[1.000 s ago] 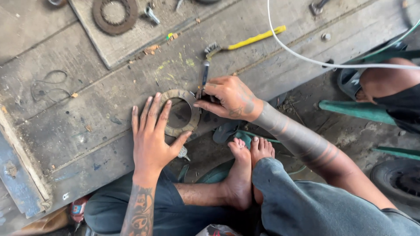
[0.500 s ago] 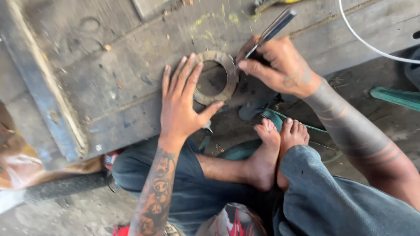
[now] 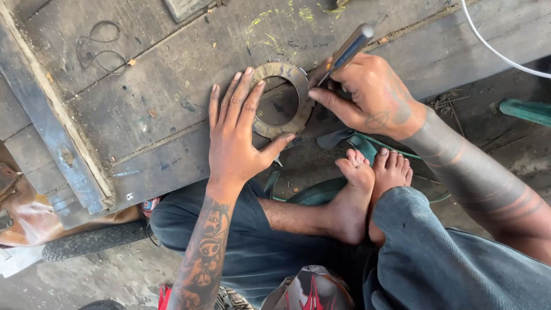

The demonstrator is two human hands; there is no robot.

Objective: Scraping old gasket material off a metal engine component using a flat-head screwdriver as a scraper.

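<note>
A person seated barefoot presses the left hand, fingers spread flat, on a rusty, flat metal ring with a notched rim lying on a worn, grey wooden desk. The right hand is closed around a dark-handled slim metal tool, its tip at the ring's right edge.

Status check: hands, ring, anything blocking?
Left hand flat, pinning metal ring on wooden boards. Right hand in closed grip on metal-handled tool at ring's edge. Nothing blocking the ring.
</note>
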